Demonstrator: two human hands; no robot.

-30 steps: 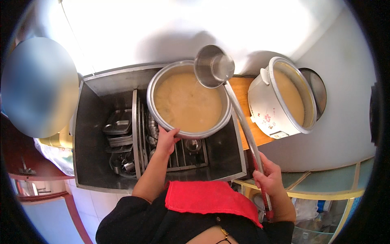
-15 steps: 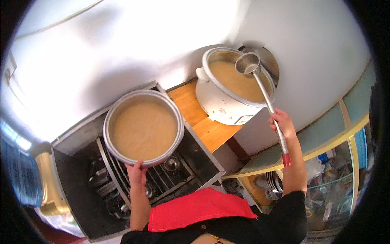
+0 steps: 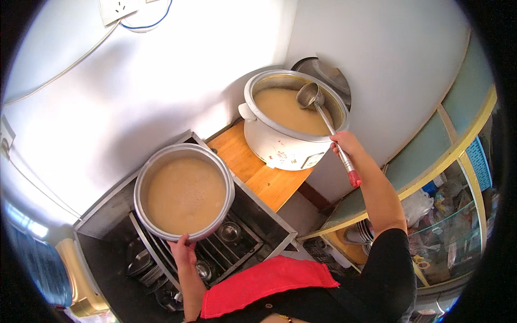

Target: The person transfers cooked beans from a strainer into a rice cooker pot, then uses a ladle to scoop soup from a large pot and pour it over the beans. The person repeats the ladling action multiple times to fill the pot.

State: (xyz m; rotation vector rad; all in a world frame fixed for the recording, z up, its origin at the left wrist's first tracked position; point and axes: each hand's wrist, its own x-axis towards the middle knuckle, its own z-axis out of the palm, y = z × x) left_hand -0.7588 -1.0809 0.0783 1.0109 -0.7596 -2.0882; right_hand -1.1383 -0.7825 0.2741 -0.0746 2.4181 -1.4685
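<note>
My left hand grips the near rim of a round metal pot, thumb on top and fingers below. Tan, soupy liquid nearly fills that pot, which rests over the stove. In my right hand is the handle of a long metal ladle with a red end. The ladle's bowl is tilted just above or at the liquid inside a large white cooker; whether it touches cannot be told. The cooker holds similar tan liquid.
The cooker stands on a wooden board beside the black gas stove. A round metal lid leans on the wall behind it. At right is a yellow-edged glass cabinet. A blue water bottle stands at far left.
The ladle's bowl has tipped and lowered into the cooker, my right hand moving forward with it. My left hand keeps its hold on the pot's rim. The whole view has shifted.
</note>
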